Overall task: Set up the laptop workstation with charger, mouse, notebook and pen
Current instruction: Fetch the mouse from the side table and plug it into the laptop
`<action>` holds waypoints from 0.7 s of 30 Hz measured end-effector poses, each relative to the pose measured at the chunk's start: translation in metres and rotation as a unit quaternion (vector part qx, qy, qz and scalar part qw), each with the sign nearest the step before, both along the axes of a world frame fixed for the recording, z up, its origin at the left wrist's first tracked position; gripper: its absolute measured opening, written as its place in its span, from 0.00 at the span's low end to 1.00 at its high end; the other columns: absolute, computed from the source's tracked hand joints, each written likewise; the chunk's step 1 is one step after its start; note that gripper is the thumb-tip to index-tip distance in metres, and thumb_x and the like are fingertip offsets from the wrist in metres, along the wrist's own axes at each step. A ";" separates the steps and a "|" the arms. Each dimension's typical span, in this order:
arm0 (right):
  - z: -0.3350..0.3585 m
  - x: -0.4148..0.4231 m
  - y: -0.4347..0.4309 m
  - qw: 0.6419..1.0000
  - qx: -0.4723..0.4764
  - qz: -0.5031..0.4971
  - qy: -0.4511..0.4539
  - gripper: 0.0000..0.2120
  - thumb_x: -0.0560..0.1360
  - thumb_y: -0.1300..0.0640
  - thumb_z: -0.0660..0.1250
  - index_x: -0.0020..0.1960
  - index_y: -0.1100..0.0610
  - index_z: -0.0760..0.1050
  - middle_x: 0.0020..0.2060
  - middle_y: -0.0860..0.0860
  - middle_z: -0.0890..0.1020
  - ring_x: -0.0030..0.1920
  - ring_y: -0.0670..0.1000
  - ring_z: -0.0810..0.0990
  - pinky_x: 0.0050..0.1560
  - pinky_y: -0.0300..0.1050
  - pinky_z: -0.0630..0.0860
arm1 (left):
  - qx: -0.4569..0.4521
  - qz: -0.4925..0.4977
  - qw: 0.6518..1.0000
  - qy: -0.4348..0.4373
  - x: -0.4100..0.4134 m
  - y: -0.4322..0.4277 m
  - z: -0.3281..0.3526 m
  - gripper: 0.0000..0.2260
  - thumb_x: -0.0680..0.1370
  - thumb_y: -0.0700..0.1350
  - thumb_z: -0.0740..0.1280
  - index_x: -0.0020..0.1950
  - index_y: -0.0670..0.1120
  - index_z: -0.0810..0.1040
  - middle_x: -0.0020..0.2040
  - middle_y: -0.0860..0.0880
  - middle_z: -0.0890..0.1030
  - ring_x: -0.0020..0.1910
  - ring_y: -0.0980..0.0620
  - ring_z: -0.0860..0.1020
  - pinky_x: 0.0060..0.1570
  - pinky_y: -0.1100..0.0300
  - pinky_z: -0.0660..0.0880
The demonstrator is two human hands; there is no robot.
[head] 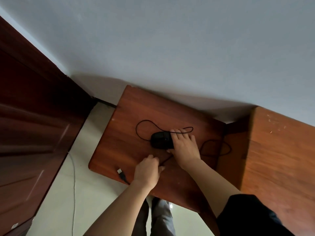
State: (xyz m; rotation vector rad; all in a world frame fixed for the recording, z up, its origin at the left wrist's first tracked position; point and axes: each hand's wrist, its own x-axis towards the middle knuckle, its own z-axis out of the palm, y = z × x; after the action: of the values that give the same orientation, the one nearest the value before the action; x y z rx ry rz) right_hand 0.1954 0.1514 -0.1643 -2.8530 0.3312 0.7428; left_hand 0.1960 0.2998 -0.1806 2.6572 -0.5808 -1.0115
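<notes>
Dark sleeve (252, 217) nearest, on right arm. Right hand (185, 147) on low wooden table (122, 133), fingers (177, 133) spread over right side of black mouse (161, 140), thumb at its near edge; touching, full grip cannot tell. Mouse cable (144, 123) loops beyond fingertips, another loop right of wrist. Left hand (147, 171) just below mouse, fingers curled down onto cable; pinch cannot tell. USB plug (121, 173) lies left of left hand, near table edge.
</notes>
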 end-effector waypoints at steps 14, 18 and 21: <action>0.131 -0.032 -0.018 0.869 0.291 -0.398 -0.042 0.30 0.62 0.42 0.78 0.54 0.57 0.71 0.48 0.50 0.79 0.44 0.49 0.79 0.36 0.39 0.73 | -0.219 0.271 0.929 0.121 0.022 0.014 0.085 0.12 0.82 0.42 0.57 0.52 0.41 0.79 0.32 0.49 0.80 0.30 0.54 0.81 0.38 0.59 0.81; 0.192 -0.065 -0.028 0.816 0.357 -0.448 -0.082 0.29 0.62 0.45 0.79 0.55 0.57 0.72 0.46 0.53 0.81 0.40 0.50 0.80 0.43 0.49 0.80 | -0.312 0.234 0.921 -0.014 0.021 0.007 0.140 0.15 0.84 0.46 0.53 0.51 0.41 0.77 0.39 0.50 0.80 0.39 0.52 0.80 0.37 0.64 0.74; 0.228 -0.100 -0.038 0.802 0.364 -0.460 -0.108 0.30 0.62 0.45 0.80 0.55 0.58 0.73 0.46 0.55 0.81 0.40 0.51 0.80 0.43 0.48 0.80 | -0.380 0.208 0.900 -0.039 0.019 -0.002 0.169 0.14 0.84 0.44 0.53 0.49 0.43 0.77 0.48 0.48 0.81 0.47 0.52 0.78 0.47 0.60 0.73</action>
State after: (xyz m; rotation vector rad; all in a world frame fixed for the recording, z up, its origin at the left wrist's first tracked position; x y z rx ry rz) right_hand 0.0954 0.1132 0.0642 -1.6892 1.0192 0.2287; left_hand 0.2152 0.2978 -0.0113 1.9868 -0.3020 -0.4223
